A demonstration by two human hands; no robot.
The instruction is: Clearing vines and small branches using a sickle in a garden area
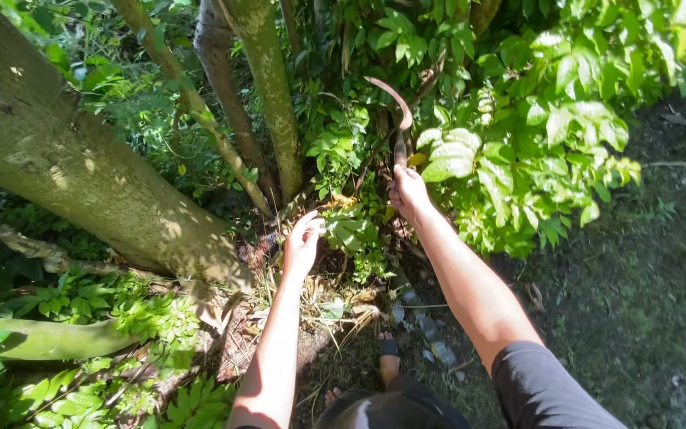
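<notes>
My right hand (408, 191) is raised and shut on the handle of a sickle (395, 107), whose curved rusty blade arcs up and to the left among the leaves. My left hand (302, 242) reaches forward with fingers apart, touching leafy stems (351, 230) at the foot of the thin trunks. It holds nothing that I can make out. Both forearms stretch out from the bottom of the view.
A thick mossy trunk (65, 159) slants across the left. Thinner trunks (267, 95) rise at centre. A dense green bush (533, 127) fills the right. Dry leaf litter and stones (430, 334) lie near my sandalled foot (389, 357). Bare dark soil (645, 302) spreads at right.
</notes>
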